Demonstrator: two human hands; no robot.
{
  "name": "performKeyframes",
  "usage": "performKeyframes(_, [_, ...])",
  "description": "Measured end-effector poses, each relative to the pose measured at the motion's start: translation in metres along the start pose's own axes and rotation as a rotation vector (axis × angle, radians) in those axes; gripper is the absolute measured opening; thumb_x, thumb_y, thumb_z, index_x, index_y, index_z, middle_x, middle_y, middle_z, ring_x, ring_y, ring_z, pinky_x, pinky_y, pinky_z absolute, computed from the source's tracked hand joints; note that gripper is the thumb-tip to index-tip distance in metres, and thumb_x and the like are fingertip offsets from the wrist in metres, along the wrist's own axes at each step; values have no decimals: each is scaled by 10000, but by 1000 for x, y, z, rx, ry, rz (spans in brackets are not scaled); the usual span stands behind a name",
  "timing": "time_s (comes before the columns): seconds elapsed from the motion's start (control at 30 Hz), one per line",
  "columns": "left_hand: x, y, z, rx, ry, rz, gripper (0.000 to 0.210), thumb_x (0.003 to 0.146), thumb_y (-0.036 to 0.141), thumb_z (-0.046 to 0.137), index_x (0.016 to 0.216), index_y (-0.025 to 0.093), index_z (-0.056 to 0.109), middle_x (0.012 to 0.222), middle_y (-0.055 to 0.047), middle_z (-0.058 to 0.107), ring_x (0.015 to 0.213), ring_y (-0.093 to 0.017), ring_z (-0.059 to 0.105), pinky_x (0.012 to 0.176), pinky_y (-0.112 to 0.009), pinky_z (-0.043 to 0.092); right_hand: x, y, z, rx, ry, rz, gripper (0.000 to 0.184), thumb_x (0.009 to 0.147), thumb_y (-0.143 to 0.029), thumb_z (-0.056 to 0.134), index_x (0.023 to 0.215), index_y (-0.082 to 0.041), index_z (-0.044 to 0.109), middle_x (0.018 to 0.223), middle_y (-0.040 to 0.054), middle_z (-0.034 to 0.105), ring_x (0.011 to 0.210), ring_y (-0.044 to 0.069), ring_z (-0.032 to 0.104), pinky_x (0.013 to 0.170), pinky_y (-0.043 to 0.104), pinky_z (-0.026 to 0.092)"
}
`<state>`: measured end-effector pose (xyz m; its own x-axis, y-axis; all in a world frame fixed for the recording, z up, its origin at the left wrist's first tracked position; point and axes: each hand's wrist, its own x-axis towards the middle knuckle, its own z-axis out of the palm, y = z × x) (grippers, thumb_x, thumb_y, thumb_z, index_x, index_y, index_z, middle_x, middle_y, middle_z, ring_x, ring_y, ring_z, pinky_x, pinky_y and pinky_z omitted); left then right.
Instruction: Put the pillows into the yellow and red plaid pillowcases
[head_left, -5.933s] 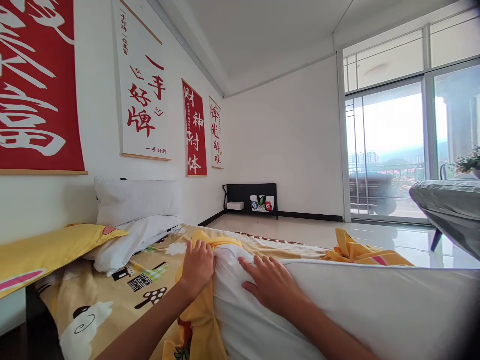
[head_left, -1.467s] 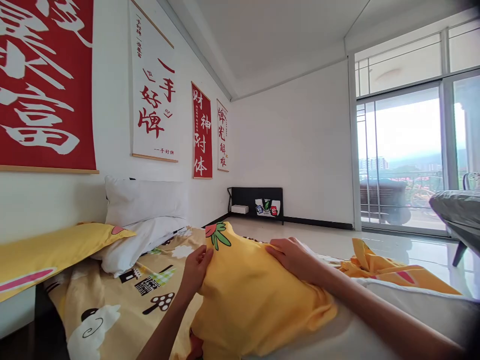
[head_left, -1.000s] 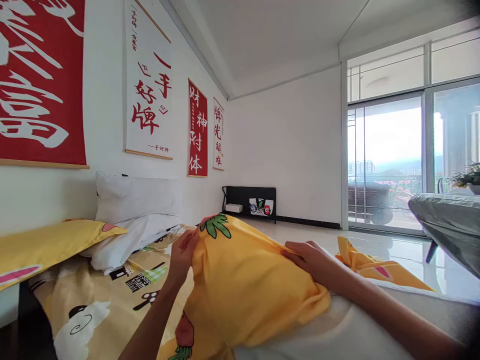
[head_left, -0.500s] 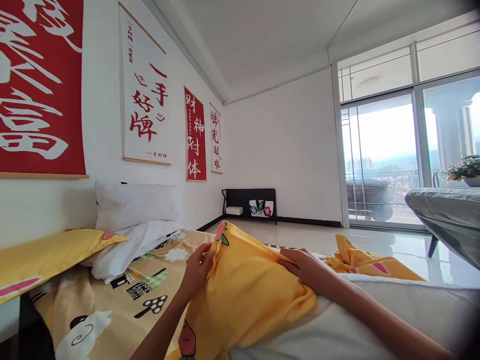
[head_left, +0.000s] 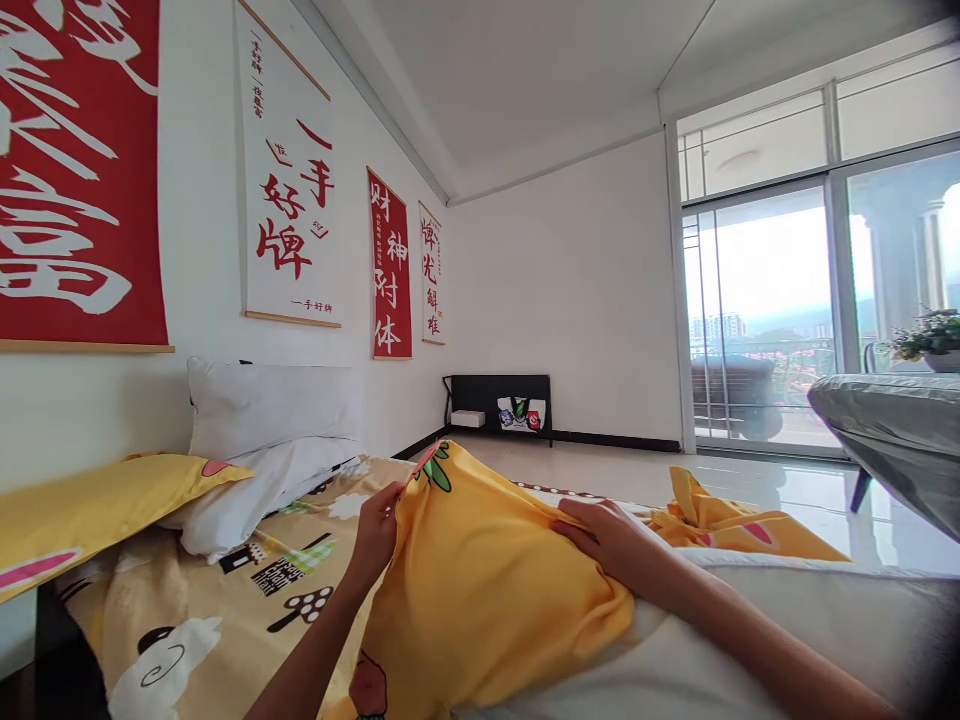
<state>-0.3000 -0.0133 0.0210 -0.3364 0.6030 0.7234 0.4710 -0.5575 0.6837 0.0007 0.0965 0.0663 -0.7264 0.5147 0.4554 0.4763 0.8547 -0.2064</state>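
Observation:
A yellow cloth cover [head_left: 480, 570] with printed carrots is stretched between my two hands, lying partly over a white padded piece of bedding [head_left: 675, 650]. My left hand [head_left: 376, 535] pinches the cover's left edge, near a printed carrot top. On the other side, my right hand [head_left: 609, 532] grips the right part, with folds gathered under its fingers. Whether the white bedding reaches inside the cover is hidden. Beneath it all spreads a beige patterned sheet [head_left: 247, 620].
To the left lie a yellow pillow [head_left: 112, 510] and white pillows [head_left: 274, 410] against the wall. Crumpled yellow cloth [head_left: 742, 525] rests beyond my right arm. A grey covered table [head_left: 892, 420] stands at the right, and a low black bench [head_left: 487, 390] at the far wall.
My left hand has moved left, pulling the cover's edge outward and spreading the cloth wider. My right hand keeps its hold in nearly the same place.

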Motion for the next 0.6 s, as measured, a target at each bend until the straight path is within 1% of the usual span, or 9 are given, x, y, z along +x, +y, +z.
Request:
performKeyframes(0.07, [-1, -1, -2, 78, 24, 56, 210, 771, 202, 494, 863, 181, 681, 788, -13, 652, 744, -172, 544, 652, -245, 415, -1, -1, 0, -1, 1, -1, 355, 937, -458, 322, 696, -230, 447, 754, 30, 610, 703, 176, 492, 671, 282, 342])
performKeyframes(0.17, [-1, 1, -4, 194, 72, 163, 118, 725, 182, 527, 659, 181, 624, 658, 6, 566, 649, -144, 460, 607, -239, 365, -2, -2, -1, -10, -2, -3, 356, 938, -459, 320, 692, -230, 438, 736, 27, 603, 684, 175, 482, 657, 281, 337])
performKeyframes(0.2, [0, 1, -5, 183, 76, 163, 119, 711, 192, 547, 601, 181, 591, 626, 10, 537, 632, -139, 439, 602, -240, 359, -2, -3, -2, -15, -5, -2, 356, 938, -457, 320, 689, -230, 435, 728, 26, 599, 677, 175, 477, 652, 281, 335])
performKeyframes(0.27, [2, 3, -6, 99, 55, 103, 148, 694, 235, 581, 559, 181, 558, 600, 13, 517, 623, -137, 433, 595, -242, 363, -3, -4, -2, -30, -7, 7, 358, 938, -457, 321, 684, -230, 431, 717, 27, 596, 668, 175, 470, 645, 283, 332])
performKeyframes(0.33, [4, 3, -6, -24, 12, -9, 142, 686, 295, 610, 607, 179, 594, 618, 8, 551, 636, -144, 466, 585, -243, 380, -4, -5, -2, -39, -9, 14, 363, 940, -462, 321, 683, -230, 431, 712, 27, 597, 664, 176, 471, 638, 283, 330])
performKeyframes(0.4, [4, 3, -5, -159, -3, -151, 181, 651, 351, 654, 687, 175, 638, 641, 5, 590, 638, -149, 498, 568, -243, 394, -6, -5, -2, -35, -9, 13, 367, 943, -467, 319, 686, -230, 434, 714, 26, 605, 666, 177, 482, 632, 282, 333])
performKeyframes(0.5, [3, 0, -5, -305, 26, -320, 301, 583, 411, 709, 752, 167, 659, 643, 1, 620, 604, -145, 521, 537, -244, 401, -8, -5, -2, -18, 4, 6, 364, 945, -466, 330, 694, -232, 452, 729, 27, 623, 680, 179, 507, 635, 279, 347])
performKeyframes(0.6, [3, -3, -6, -336, 59, -379, 362, 569, 460, 711, 770, 165, 648, 616, -5, 623, 581, -161, 559, 528, -265, 427, -9, -6, -2, -14, 23, 1, 362, 942, -462, 342, 694, -233, 471, 735, 32, 636, 679, 180, 517, 637, 282, 357])
